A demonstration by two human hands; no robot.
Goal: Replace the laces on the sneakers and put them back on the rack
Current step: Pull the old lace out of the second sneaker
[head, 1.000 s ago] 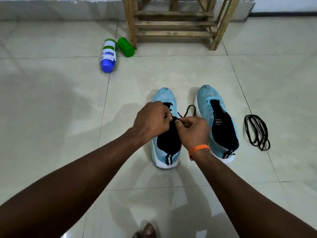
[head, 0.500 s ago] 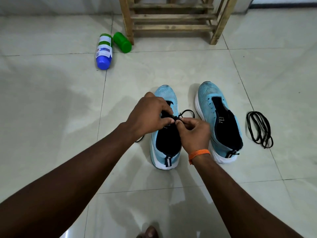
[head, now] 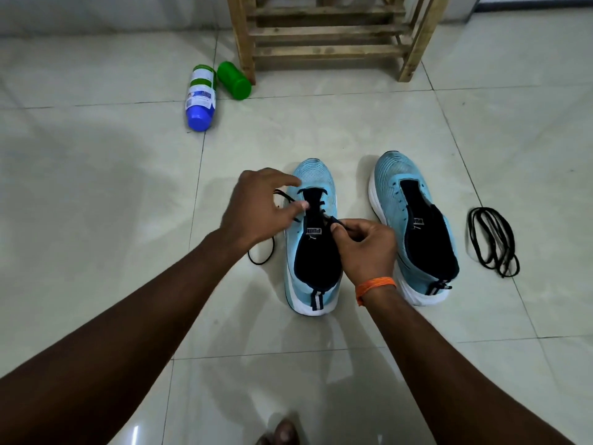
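I see two light blue sneakers side by side on the tiled floor (head: 321, 130), toes pointing toward the wooden rack (head: 324, 36) at the far wall. My left hand (head: 260, 210) sits over the left edge of the left sneaker (head: 313, 252), fingers (head: 282, 179) loosely spread, with a black lace (head: 266, 252) running under it and looping onto the floor beside the shoe. My right hand (head: 365, 248), an orange band (head: 373, 285) at its wrist, has its fingers pinched narrow on the other end of that lace above the tongue. The right sneaker (head: 414, 226) stands unlaced. A second black lace (head: 494, 242) lies coiled on the floor just right of it. A blue-capped bottle (head: 200, 97) and a green bottle (head: 234, 80) lie near the rack's left leg.
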